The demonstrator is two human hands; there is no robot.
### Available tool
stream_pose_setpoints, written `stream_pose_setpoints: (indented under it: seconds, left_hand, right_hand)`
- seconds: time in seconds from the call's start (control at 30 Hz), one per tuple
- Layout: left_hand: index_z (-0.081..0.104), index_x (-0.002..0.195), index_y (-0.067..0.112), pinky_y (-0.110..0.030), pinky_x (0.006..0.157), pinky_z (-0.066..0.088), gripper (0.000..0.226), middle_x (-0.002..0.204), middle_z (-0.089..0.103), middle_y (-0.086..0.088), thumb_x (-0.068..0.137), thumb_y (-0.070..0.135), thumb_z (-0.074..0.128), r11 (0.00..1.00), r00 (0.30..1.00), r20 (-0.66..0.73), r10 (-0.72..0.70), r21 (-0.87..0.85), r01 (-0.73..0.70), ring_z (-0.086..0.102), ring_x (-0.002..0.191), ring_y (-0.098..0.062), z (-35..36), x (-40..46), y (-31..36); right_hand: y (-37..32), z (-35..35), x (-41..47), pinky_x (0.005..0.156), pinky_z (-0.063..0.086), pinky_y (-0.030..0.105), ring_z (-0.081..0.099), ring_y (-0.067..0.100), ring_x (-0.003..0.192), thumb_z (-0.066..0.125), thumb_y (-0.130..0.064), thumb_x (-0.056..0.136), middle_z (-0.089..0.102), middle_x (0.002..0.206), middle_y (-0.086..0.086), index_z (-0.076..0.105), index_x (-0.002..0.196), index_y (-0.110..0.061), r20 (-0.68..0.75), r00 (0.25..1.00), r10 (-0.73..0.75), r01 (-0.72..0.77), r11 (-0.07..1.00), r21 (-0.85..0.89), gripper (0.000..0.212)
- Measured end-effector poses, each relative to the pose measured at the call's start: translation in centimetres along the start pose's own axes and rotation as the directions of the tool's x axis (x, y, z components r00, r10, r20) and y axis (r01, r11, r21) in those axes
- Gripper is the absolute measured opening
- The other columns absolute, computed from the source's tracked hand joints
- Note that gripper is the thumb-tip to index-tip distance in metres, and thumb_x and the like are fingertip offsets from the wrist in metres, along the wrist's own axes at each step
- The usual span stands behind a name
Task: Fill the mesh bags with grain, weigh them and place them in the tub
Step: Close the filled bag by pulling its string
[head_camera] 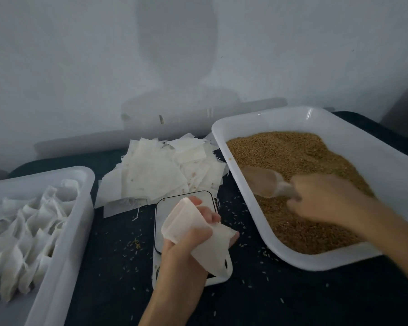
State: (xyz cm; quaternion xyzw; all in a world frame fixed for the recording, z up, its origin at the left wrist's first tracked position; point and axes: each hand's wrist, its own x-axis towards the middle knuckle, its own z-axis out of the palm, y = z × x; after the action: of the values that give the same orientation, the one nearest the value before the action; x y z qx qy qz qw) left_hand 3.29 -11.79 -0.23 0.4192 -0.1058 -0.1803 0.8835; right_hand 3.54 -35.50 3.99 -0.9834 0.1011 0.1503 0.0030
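My left hand (186,241) grips an empty white mesh bag (198,234) and holds it above the small white scale (161,222) at the table's middle. Over the white tray (224,140) of brown grain (299,156) on the right, my right hand (325,196) holds the handle of a clear plastic scoop (264,182). The scoop lies low over the grain and is blurred by motion. A white tub (64,231) at the left holds several filled mesh bags (21,243).
A loose pile of flat empty mesh bags (160,170) lies behind the scale. Spilled grains (134,243) dot the dark tabletop (269,297) around the scale. A pale wall rises right behind the table.
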Motion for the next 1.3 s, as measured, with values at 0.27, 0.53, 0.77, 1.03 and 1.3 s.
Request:
stream_pose_setpoints:
  seconds: [0.27, 0.53, 0.77, 1.03, 1.3]
  left_hand:
    - [0.065, 0.095, 0.024, -0.042, 0.078, 0.055, 0.04, 0.084, 0.059, -0.006, 0.062, 0.001, 0.067, 0.954, 0.999, 0.006, 0.047, 0.297, -0.046, 0.062, 0.085, -0.018, -0.7, -0.1, 0.7]
    - [0.059, 0.082, 0.028, -0.016, 0.05, 0.041, 0.027, 0.073, 0.056, -0.009, 0.065, 0.007, 0.059, 0.699, 0.985, 0.043, 0.165, 0.7, -0.148, 0.05, 0.058, -0.005, 0.9, -1.1, 2.1]
    - [0.06, 0.08, 0.032, -0.025, 0.06, 0.052, 0.023, 0.074, 0.06, 0.001, 0.057, 0.035, 0.065, 0.711, 0.992, 0.058, 0.116, 0.693, -0.123, 0.059, 0.067, -0.008, 1.0, -1.4, 2.2]
    - [0.059, 0.079, 0.026, -0.016, 0.049, 0.044, 0.019, 0.071, 0.058, 0.006, 0.066, 0.013, 0.064, 0.652, 0.992, -0.012, 0.124, 0.755, -0.072, 0.052, 0.055, -0.004, 0.3, -0.6, 1.9]
    - [0.057, 0.084, 0.034, -0.017, 0.05, 0.046, 0.028, 0.074, 0.063, 0.009, 0.077, 0.009, 0.069, 0.536, 0.98, -0.024, 0.195, 0.84, -0.087, 0.056, 0.058, -0.004, 0.0, 0.5, 2.1]
  right_hand:
    - [7.5, -3.8, 1.5, 0.071, 0.056, 0.032, 0.06, 0.014, 0.066, 0.039, -0.05, 0.094, 0.061, 0.073, -0.003, 0.054, 0.075, -0.024, -0.119, 0.952, 0.282, -0.302, 0.924, -0.234, 0.035]
    - [3.3, -0.3, 3.3, 0.05, 0.046, 0.023, 0.061, 0.01, 0.062, 0.053, -0.036, 0.092, 0.062, 0.072, -0.005, 0.064, 0.089, -0.022, -0.165, 0.972, 0.164, -0.182, 0.978, -0.099, 0.017]
    - [3.7, 1.5, 1.8, 0.05, 0.043, 0.018, 0.059, 0.007, 0.053, 0.053, -0.033, 0.095, 0.065, 0.067, 0.0, 0.064, 0.092, -0.02, -0.097, 0.987, 0.128, -0.071, 0.889, 0.452, 0.017]
    - [4.1, 1.8, -0.5, 0.054, 0.038, 0.024, 0.052, 0.014, 0.06, 0.058, -0.01, 0.09, 0.066, 0.082, 0.013, 0.063, 0.092, -0.014, -0.037, 0.988, 0.151, -0.059, 0.586, 0.808, 0.006]
    - [3.0, -0.8, -3.3, 0.052, 0.043, 0.025, 0.056, 0.018, 0.053, 0.064, -0.039, 0.079, 0.064, 0.064, 0.003, 0.066, 0.086, -0.028, -0.322, 0.946, 0.038, 0.181, 0.763, 0.621, 0.013]
